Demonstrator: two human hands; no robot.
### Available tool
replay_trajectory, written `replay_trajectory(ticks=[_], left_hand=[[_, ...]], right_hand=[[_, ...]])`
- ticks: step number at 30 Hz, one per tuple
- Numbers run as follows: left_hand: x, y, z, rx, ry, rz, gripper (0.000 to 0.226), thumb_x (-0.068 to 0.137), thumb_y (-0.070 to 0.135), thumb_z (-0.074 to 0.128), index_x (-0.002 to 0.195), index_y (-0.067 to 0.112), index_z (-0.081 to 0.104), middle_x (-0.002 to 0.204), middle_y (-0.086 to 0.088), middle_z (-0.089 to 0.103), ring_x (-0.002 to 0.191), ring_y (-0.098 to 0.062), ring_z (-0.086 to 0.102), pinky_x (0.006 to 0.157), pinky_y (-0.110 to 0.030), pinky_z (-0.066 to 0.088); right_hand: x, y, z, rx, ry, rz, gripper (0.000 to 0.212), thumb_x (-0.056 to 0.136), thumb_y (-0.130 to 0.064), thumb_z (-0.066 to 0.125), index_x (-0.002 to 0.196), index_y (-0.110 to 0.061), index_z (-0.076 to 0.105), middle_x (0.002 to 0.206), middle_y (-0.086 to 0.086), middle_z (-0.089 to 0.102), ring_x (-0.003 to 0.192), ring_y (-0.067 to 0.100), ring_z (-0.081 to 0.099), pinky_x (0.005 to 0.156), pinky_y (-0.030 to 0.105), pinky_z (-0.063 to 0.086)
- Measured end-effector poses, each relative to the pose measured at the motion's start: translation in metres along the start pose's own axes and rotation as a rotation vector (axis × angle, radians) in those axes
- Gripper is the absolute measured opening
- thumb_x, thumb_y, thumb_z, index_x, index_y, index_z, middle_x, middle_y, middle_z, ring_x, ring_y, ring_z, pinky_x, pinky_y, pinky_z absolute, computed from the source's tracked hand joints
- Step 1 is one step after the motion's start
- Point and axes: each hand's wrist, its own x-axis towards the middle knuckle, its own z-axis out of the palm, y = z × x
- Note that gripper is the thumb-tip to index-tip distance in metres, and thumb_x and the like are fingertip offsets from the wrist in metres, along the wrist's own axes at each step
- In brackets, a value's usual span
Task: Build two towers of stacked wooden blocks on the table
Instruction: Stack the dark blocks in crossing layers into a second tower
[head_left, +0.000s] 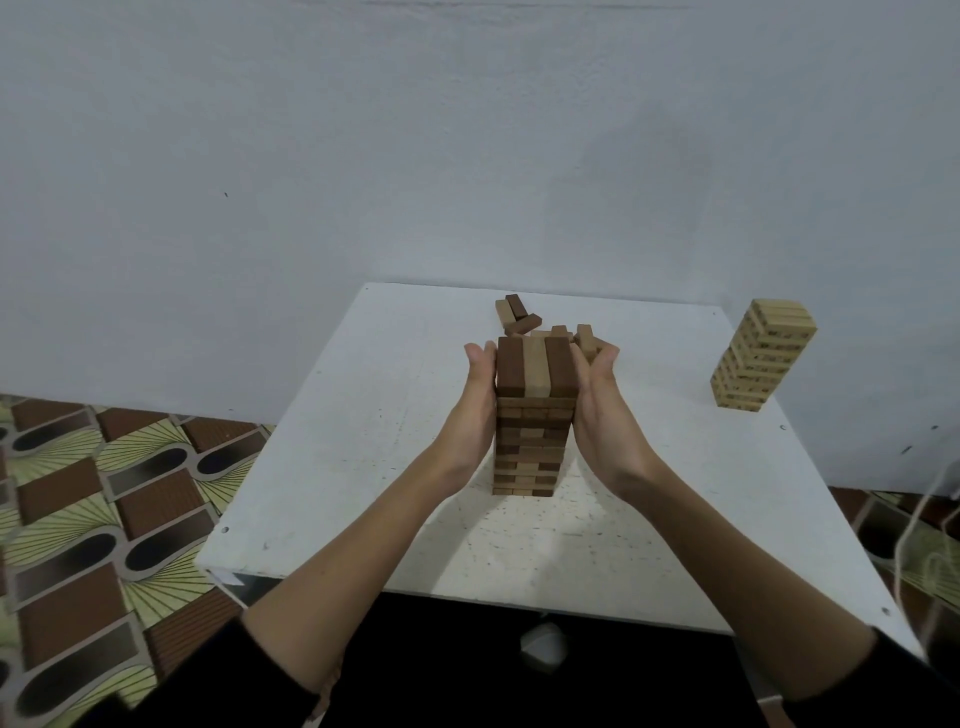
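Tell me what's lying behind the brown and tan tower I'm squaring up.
Behind the two-tone tower lie loose blocks, dark and light, heaped on the white table. The tower's top and the right hand cover part of the heap, so a count isn't possible.

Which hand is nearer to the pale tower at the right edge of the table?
Right. The right hand presses the right side of the brown-and-tan tower, on the side facing the pale tower. The left hand is on that tower's far side, farther away.

Tall brown-and-tan block tower (535, 415) upright mid-table; pale tower (761, 356) at right edge; loose blocks (519, 314) near far edge.
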Motion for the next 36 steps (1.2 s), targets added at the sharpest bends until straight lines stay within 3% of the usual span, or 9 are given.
replay_trajectory(ticks=[2,4,7,9,11,15,19,27,36], left_hand=[[-0.003,0.002,-0.007,0.121,-0.039,-0.011,0.097,0.077,0.085,0.022,0.151,0.022,0.017,0.156,0.009,0.024,0.142,-0.003,0.02,0.118,-0.028,0.016],[-0.006,0.009,-0.015,0.223,-0.047,-0.021,0.122,0.058,0.09,0.05,0.151,0.024,0.005,0.154,0.016,0.015,0.14,0.003,0.014,0.118,-0.027,0.011],[-0.002,0.018,-0.031,0.325,-0.075,0.048,0.116,0.06,0.053,0.075,0.149,0.029,0.005,0.151,0.015,0.027,0.139,0.002,0.023,0.116,-0.028,0.018],[0.003,0.02,-0.039,0.388,-0.126,0.066,0.114,0.063,0.036,0.079,0.149,0.028,0.006,0.141,0.019,0.04,0.136,0.002,0.031,0.117,-0.031,0.02],[0.007,0.022,-0.042,0.428,-0.133,0.055,0.111,0.066,0.025,0.079,0.149,0.028,0.006,0.133,0.021,0.046,0.134,0.001,0.035,0.118,-0.033,0.021],[0.011,0.025,-0.039,0.44,-0.118,0.066,0.108,0.065,0.022,0.078,0.148,0.029,0.009,0.13,0.012,0.049,0.132,-0.003,0.039,0.118,-0.035,0.022],[0.013,0.025,-0.037,0.439,-0.112,0.083,0.107,0.065,0.021,0.078,0.148,0.028,0.01,0.129,0.007,0.051,0.128,-0.006,0.043,0.118,-0.038,0.024],[0.014,0.024,-0.036,0.44,-0.08,0.092,0.106,0.065,0.022,0.078,0.148,0.028,0.012,0.123,0.005,0.053,0.127,-0.011,0.045,0.116,-0.04,0.027],[0.014,0.022,-0.036,0.425,-0.066,0.103,0.107,0.065,0.021,0.078,0.148,0.028,0.011,0.118,0.012,0.055,0.125,-0.006,0.047,0.116,-0.04,0.028]], right_hand=[[0.003,0.006,-0.005,-0.06,-0.045,0.004,0.073,0.085,-0.074,0.007,0.146,-0.038,0.023,0.153,-0.015,0.023,0.141,0.004,0.017,0.118,0.036,0.009],[0.006,0.006,-0.016,-0.13,-0.074,-0.007,0.08,0.082,-0.078,0.029,0.149,-0.037,0.011,0.156,-0.015,0.015,0.144,0.005,0.011,0.118,0.043,0.008],[0.009,-0.002,-0.034,-0.224,-0.105,-0.081,0.103,0.069,-0.053,0.07,0.149,-0.031,0.009,0.153,-0.011,0.024,0.142,0.007,0.02,0.115,0.033,0.015],[0.012,-0.009,-0.04,-0.283,-0.14,-0.133,0.107,0.061,-0.046,0.078,0.145,-0.034,0.013,0.15,-0.008,0.031,0.141,0.014,0.024,0.117,0.038,0.018],[0.017,-0.011,-0.043,-0.345,-0.152,-0.17,0.106,0.057,-0.047,0.079,0.142,-0.037,0.016,0.146,-0.005,0.037,0.139,0.016,0.03,0.117,0.043,0.02],[0.022,-0.015,-0.041,-0.438,-0.151,-0.194,0.105,0.061,-0.043,0.079,0.144,-0.032,0.015,0.138,-0.003,0.044,0.132,0.012,0.039,0.116,0.038,0.023],[0.025,-0.014,-0.04,-0.459,-0.141,-0.187,0.098,0.071,-0.027,0.08,0.145,-0.031,0.015,0.132,-0.008,0.044,0.127,0.012,0.039,0.113,0.032,0.025],[0.028,-0.012,-0.04,-0.472,-0.13,-0.184,0.096,0.074,-0.022,0.079,0.144,-0.033,0.015,0.125,-0.011,0.045,0.126,0.015,0.04,0.108,0.027,0.026],[0.026,-0.014,-0.04,-0.451,-0.146,-0.155,0.094,0.074,-0.022,0.078,0.144,-0.032,0.016,0.127,-0.011,0.045,0.129,0.014,0.038,0.108,0.027,0.026]])
